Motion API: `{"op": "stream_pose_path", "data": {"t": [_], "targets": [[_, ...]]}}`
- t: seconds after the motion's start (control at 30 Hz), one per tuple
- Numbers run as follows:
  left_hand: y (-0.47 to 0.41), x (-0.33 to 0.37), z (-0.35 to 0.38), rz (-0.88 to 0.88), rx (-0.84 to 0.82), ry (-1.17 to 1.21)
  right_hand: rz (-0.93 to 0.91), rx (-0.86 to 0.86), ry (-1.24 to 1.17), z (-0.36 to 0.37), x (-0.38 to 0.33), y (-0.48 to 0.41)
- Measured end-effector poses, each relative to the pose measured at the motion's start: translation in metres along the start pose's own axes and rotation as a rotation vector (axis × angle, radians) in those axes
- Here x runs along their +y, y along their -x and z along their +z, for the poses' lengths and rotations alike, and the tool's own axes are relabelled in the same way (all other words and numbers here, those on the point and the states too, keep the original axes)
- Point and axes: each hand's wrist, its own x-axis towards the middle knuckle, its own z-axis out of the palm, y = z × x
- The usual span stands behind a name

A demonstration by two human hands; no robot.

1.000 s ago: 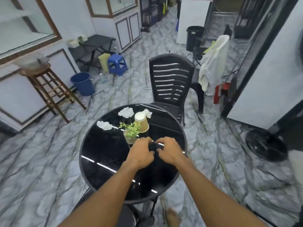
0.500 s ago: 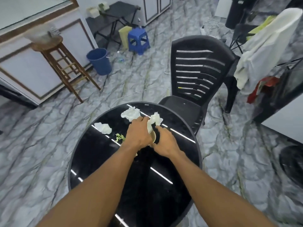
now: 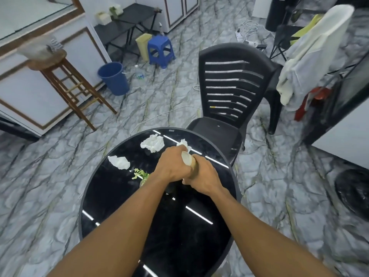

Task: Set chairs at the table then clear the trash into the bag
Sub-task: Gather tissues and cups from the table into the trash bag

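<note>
A round black glass table [image 3: 89, 188] stands in front of me, with a black plastic chair [image 3: 229, 86] pushed up to its far side. My right hand [image 3: 203, 176] grips a tan paper cup [image 3: 188, 159], tilted above the table's middle. My left hand [image 3: 172, 166] is closed against the cup's rim side. One crumpled white tissue [image 3: 152, 143] lies at the far edge, a second tissue [image 3: 119, 161] to the left, and a third tissue [image 3: 182, 143] just beyond my left hand. A small potted plant [image 3: 140, 174] is partly hidden by my left wrist. No bag is in view.
A wooden stool [image 3: 65, 80], a blue bucket [image 3: 114, 78] and a blue plastic stool [image 3: 160, 50] stand on the marble floor at the left and back. White cloth [image 3: 311, 52] hangs over furniture at the right. A dark round fan base [image 3: 353, 190] sits on the floor at the right.
Both hands moved from the table's near middle out to the paper cup and closed on it. The cup, upright before, is now tilted. The view dipped and moved closer.
</note>
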Motion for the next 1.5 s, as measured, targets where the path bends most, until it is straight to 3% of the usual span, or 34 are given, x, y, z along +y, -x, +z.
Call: {"op": "stream_pose_path", "data": {"t": [0.2, 0.4, 0.57, 0.77, 1.07, 1.27, 1.5], "targets": [[0.030, 0.028, 0.005, 0.132, -0.128, 0.126, 0.003, 0.188, 0.134, -0.036, 0.023, 0.062], [0.097, 0.062, 0.031, 0.519, -0.290, -0.199, 0.093, 0.304, 0.374, -0.051, 0.037, 0.164], [0.164, 0.089, 0.072, 0.774, -0.325, -0.316, 0.230, 0.404, 0.333, -0.042, 0.055, 0.268], [0.263, 0.147, 0.141, 1.025, -0.518, -0.322, 0.431, 0.584, 0.230, -0.030, 0.105, 0.423], [0.513, 0.229, 0.278, 1.482, -0.794, -0.373, 0.836, 0.905, 0.142, 0.036, 0.169, 0.722], [0.711, 0.228, 0.374, 1.732, -0.941, -0.492, 1.068, 1.054, -0.007, 0.133, 0.206, 0.911], [0.912, 0.204, 0.471, 1.905, -1.018, -0.668, 1.290, 1.181, -0.175, 0.241, 0.245, 1.078]]}}
